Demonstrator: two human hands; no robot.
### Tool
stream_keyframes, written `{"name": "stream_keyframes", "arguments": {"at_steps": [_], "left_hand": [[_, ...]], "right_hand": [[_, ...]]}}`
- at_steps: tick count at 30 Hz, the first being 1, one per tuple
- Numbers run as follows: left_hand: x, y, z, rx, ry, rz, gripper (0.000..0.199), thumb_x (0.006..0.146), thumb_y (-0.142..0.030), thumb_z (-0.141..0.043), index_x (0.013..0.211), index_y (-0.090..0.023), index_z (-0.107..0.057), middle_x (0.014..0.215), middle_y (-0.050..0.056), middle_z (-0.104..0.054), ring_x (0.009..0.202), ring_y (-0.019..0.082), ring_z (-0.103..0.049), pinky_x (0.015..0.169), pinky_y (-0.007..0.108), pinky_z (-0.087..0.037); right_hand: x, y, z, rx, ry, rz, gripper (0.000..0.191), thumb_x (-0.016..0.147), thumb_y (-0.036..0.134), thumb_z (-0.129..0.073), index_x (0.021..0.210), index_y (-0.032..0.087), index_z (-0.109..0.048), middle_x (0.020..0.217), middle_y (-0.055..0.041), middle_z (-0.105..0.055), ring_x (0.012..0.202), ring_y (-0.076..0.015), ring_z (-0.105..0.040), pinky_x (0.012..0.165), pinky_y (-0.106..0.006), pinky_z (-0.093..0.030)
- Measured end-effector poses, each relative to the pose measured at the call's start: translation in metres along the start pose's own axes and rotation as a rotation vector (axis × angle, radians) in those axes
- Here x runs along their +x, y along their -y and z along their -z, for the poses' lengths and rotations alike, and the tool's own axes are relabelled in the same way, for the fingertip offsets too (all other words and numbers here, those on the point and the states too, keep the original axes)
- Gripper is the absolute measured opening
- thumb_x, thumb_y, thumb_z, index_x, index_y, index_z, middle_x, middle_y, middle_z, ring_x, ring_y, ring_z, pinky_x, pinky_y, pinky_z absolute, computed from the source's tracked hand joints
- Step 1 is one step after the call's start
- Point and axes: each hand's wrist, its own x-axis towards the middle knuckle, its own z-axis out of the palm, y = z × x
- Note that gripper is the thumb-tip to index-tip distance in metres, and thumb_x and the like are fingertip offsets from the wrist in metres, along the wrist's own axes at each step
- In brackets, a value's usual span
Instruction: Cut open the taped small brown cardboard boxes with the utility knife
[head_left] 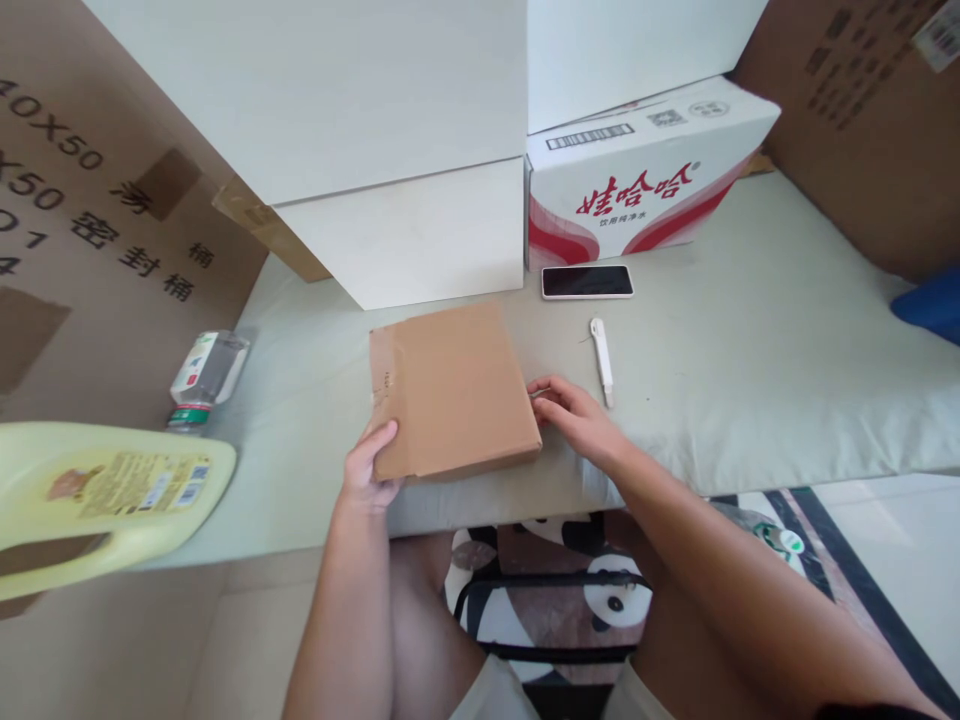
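A flat brown cardboard box [457,385] rests near the front edge of the cloth-covered surface, its near side slightly raised. My left hand [371,460] grips its near left corner, thumb on top and the other fingers mostly hidden underneath. At the right side of the box is my right hand [566,410], its bent fingers and thumb closed against the edge; what exactly they pinch there is too small to see. To the right of that hand lies a white utility knife [601,360]. Beyond it is a phone [587,282] with a dark screen.
White boxes [420,235] and a white-and-red carton [622,200] stand behind. Large cardboard cartons [97,200] flank both sides. At the left are a clear bottle [210,370] lying down and a yellow jug [150,490]. Something blue [930,305] sits at the right edge.
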Motion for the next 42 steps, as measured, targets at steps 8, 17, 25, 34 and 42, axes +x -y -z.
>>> {"name": "stream_keyframes", "arguments": {"at_steps": [8,17,25,34,42], "left_hand": [[-0.004,-0.013,-0.022,0.011,-0.107,0.018,0.043,0.047,-0.031,-0.09,0.084,-0.014,-0.075,0.074,0.005,-0.077,0.058,0.019,-0.069,0.052,0.028,-0.054],[-0.003,-0.013,-0.017,0.049,-0.106,0.016,0.041,0.049,-0.032,-0.088,0.085,-0.016,-0.075,0.077,0.005,-0.077,0.065,0.023,-0.071,0.057,0.03,-0.053],[-0.002,-0.012,-0.017,0.044,-0.118,0.011,0.046,0.045,-0.032,-0.089,0.086,-0.015,-0.076,0.075,0.006,-0.077,0.064,0.024,-0.072,0.054,0.029,-0.051],[-0.003,-0.012,-0.023,0.063,-0.1,0.005,0.044,0.048,-0.032,-0.089,0.086,-0.015,-0.077,0.077,0.006,-0.078,0.064,0.021,-0.071,0.056,0.028,-0.053],[-0.004,-0.012,-0.026,0.05,-0.123,0.017,0.046,0.044,-0.032,-0.091,0.085,-0.015,-0.077,0.074,0.002,-0.077,0.059,0.017,-0.069,0.054,0.025,-0.053]], "right_hand": [[0.001,0.014,-0.004,0.51,-0.149,-0.091,0.043,0.064,0.039,-0.077,0.1,0.021,-0.061,0.078,0.0043,-0.064,0.052,-0.0066,-0.045,0.053,-0.024,-0.032],[0.0,0.016,-0.008,0.474,-0.055,-0.094,0.03,0.064,0.041,-0.079,0.082,0.018,-0.07,0.07,0.0028,-0.057,0.053,-0.0071,-0.04,0.051,-0.024,-0.032],[-0.003,0.011,-0.002,0.447,0.046,-0.117,0.038,0.067,0.051,-0.079,0.087,0.018,-0.073,0.074,-0.0005,-0.063,0.063,-0.012,-0.055,0.06,-0.025,-0.04],[-0.005,0.007,0.003,0.397,0.065,-0.085,0.034,0.074,0.048,-0.075,0.091,0.019,-0.067,0.069,0.0022,-0.061,0.065,-0.0138,-0.057,0.068,-0.029,-0.045],[-0.004,0.005,0.004,0.381,0.032,-0.076,0.033,0.07,0.047,-0.077,0.086,0.02,-0.065,0.068,0.0042,-0.054,0.064,-0.0125,-0.047,0.065,-0.028,-0.036]]}}
